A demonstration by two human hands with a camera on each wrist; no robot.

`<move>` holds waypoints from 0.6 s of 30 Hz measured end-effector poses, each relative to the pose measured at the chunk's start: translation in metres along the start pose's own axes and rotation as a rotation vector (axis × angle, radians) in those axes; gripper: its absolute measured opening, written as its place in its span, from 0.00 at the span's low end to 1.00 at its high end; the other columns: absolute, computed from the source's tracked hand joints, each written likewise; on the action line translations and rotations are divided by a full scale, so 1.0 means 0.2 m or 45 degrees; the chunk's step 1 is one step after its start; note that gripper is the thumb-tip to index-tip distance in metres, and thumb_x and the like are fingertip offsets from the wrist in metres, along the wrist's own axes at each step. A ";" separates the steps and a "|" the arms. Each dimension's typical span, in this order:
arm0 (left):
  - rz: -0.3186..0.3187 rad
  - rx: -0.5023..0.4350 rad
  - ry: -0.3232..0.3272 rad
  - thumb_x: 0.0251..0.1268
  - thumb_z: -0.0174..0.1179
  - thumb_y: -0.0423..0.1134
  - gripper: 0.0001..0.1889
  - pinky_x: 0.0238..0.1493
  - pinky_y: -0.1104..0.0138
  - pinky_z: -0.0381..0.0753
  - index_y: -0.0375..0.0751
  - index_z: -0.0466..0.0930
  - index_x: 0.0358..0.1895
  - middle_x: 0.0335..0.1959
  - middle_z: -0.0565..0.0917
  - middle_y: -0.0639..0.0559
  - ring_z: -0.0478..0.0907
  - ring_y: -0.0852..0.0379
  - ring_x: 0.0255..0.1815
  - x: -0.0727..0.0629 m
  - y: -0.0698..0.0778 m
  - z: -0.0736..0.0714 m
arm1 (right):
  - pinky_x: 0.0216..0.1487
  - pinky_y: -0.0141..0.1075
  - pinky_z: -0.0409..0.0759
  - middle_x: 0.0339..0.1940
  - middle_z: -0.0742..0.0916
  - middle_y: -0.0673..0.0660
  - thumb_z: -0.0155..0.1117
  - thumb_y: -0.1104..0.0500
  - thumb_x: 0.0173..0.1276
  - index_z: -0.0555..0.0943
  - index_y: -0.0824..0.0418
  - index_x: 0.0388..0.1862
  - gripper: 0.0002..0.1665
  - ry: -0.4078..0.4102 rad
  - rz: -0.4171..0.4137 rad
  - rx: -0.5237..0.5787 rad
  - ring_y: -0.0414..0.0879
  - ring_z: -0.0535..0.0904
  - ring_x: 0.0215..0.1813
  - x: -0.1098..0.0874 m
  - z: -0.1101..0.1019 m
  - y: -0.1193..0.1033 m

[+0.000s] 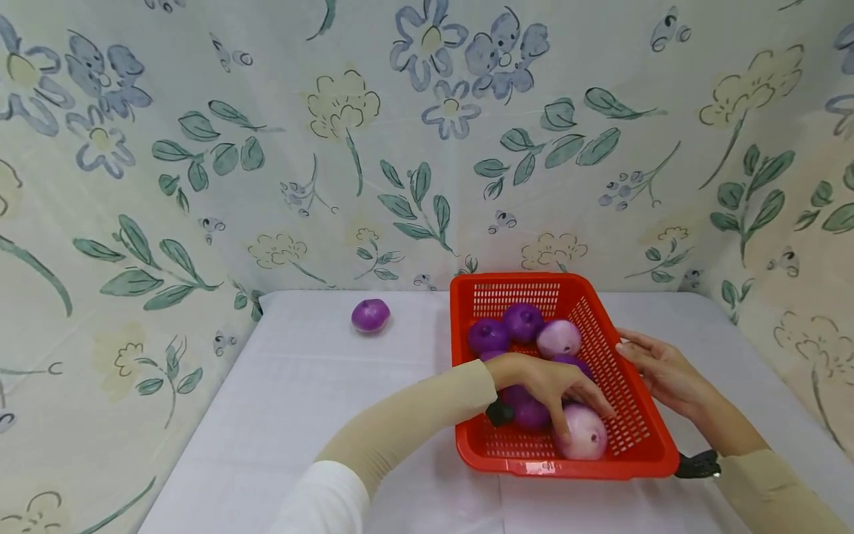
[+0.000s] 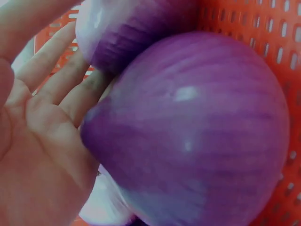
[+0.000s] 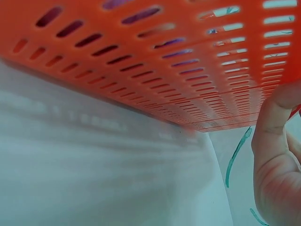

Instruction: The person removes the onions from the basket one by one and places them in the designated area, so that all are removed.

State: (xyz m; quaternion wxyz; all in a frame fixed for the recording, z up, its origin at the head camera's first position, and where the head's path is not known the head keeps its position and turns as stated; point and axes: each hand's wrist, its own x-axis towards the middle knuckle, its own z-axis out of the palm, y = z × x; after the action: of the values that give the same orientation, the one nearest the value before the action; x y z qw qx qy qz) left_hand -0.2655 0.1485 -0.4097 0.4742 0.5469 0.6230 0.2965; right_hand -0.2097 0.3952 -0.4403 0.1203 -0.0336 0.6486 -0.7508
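Note:
A red plastic basket [image 1: 567,467] holds several purple onions [image 1: 523,321]. My left hand [image 1: 543,382] reaches down into it, thumb and fingers spread around a pale purple onion [image 1: 587,437] near its front wall. In the left wrist view the fingers [image 2: 70,77] of that hand pass behind a large dark purple onion [image 2: 202,127] and touch the paler onion [image 2: 131,28]. At the basket's right side, my right hand [image 1: 674,371] grips the rim. The right wrist view shows part of this hand [image 3: 277,155] against the slotted outer wall [image 3: 188,84].
One more purple onion [image 1: 371,316] lies on the white tabletop [image 1: 320,400], left of the basket and towards the back. A floral cloth [image 1: 427,148] hangs behind the table and along both sides.

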 end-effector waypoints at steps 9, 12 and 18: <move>-0.034 0.167 -0.071 0.46 0.76 0.23 0.45 0.64 0.82 0.61 0.34 0.67 0.72 0.71 0.72 0.49 0.67 0.74 0.65 0.00 0.02 0.01 | 0.46 0.42 0.86 0.48 0.86 0.50 0.48 0.61 0.81 0.77 0.41 0.58 0.18 -0.012 0.002 -0.004 0.45 0.85 0.48 0.00 0.00 0.00; -0.056 0.202 -0.074 0.46 0.77 0.24 0.45 0.63 0.82 0.61 0.36 0.68 0.72 0.70 0.73 0.50 0.68 0.74 0.63 0.00 0.02 0.01 | 0.46 0.42 0.85 0.49 0.86 0.50 0.48 0.61 0.81 0.77 0.40 0.59 0.18 -0.004 0.013 -0.014 0.45 0.85 0.48 0.00 0.00 0.00; -0.131 0.243 -0.026 0.46 0.78 0.26 0.43 0.60 0.84 0.63 0.40 0.72 0.70 0.65 0.77 0.58 0.69 0.76 0.60 0.00 0.02 0.01 | 0.46 0.43 0.85 0.49 0.87 0.49 0.48 0.60 0.81 0.77 0.39 0.59 0.18 -0.006 0.012 -0.013 0.45 0.85 0.48 0.00 0.00 0.01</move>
State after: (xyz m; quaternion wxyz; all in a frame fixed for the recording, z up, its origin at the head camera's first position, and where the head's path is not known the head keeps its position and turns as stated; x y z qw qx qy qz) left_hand -0.2627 0.1495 -0.4075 0.4409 0.5600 0.6707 0.2053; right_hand -0.2105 0.3956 -0.4416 0.1250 -0.0329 0.6523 -0.7468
